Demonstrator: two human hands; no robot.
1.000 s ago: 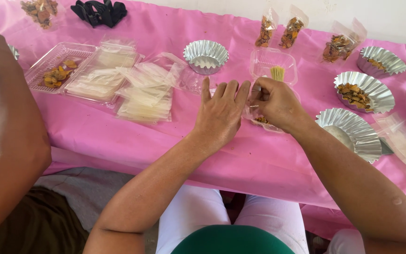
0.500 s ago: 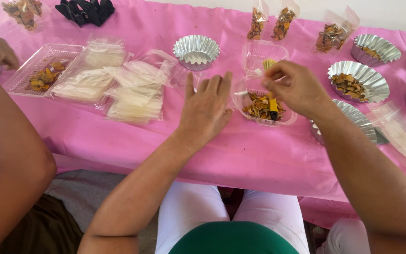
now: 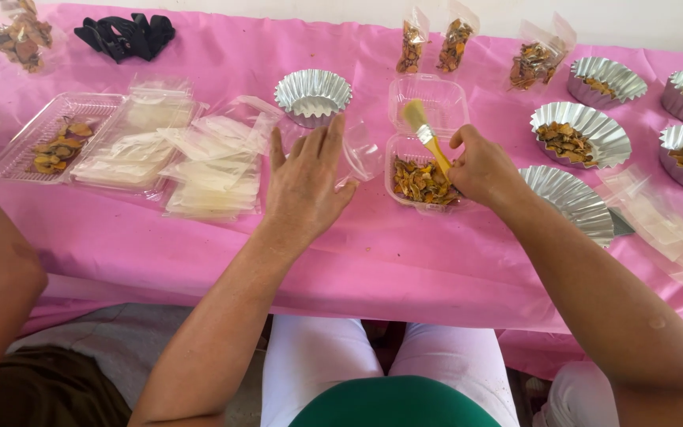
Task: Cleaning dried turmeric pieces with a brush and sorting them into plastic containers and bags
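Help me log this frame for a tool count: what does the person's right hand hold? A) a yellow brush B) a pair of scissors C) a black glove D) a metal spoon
A: the right hand grips a yellow brush, bristles up, over the clear plastic box of dried pieces, while the left hand lies flat on the pink tablecloth.

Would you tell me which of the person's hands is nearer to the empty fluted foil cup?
The left hand: its fingertips lie just below the empty fluted foil cup. The right hand is farther right, holding a brush over the clear container.
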